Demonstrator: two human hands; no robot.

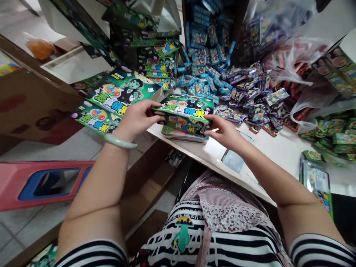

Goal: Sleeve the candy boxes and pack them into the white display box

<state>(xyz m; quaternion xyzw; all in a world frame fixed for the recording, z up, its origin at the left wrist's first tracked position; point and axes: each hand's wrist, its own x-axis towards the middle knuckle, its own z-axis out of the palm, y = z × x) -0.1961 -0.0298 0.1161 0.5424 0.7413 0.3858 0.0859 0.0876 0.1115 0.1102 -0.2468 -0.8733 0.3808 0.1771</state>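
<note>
A green printed carton (185,118) with a cartoon figure and yellow letters stands at the near corner of the white table (278,152). My left hand (138,118) is closed on the carton's left end, thumb on the side and fingers over the lid. My right hand (224,130) grips its right end with curled fingers. A pale green bangle (120,141) sits on my left wrist. The carton's lid lies nearly flat over the box.
Flat green cartons (111,102) lie stacked to the left, and more stand piled behind (155,55). Heaps of small blue packets (203,59) and purple packets (250,96) cover the table's back. Clear plastic bags (294,63), green packets (333,137), a brown cardboard box (30,104) and a red stool (41,183) surround me.
</note>
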